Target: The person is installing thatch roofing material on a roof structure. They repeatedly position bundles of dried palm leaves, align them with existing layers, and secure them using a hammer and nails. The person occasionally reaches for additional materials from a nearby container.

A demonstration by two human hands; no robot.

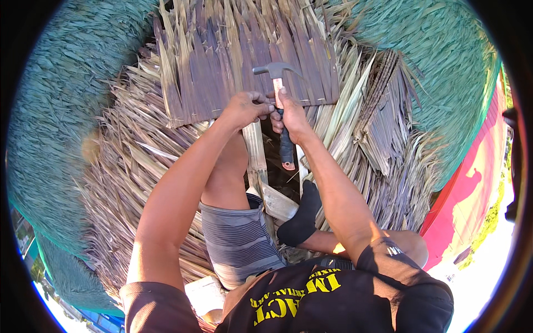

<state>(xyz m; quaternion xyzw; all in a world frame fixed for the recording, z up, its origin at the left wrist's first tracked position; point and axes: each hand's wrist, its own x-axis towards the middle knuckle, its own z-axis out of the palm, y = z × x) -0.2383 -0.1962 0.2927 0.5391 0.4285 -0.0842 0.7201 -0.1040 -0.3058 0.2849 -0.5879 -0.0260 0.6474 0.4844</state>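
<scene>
A claw hammer point(286, 147) is upright in my right hand point(291, 115), its grey metal head at the top and its dark-wrapped grip hanging below my fist. My thumb lies along the pale part of the handle. Close against it on the left is my left hand point(246, 109), its fingertips pinched together near the fingers of my right hand. Whatever the pinch holds, if anything, is too small to make out. Both hands are over the lower edge of a brownish-purple woven palm-leaf panel point(214, 77).
Dry thatch point(139, 166) slopes around me. Pale wooden strips point(255, 147) frame a dark gap below my hands, beside my black-socked foot point(302, 216). Green thatch point(61, 111) rises on both sides. A red roof point(458, 194) lies right; a white object point(204, 294) rests by my hip.
</scene>
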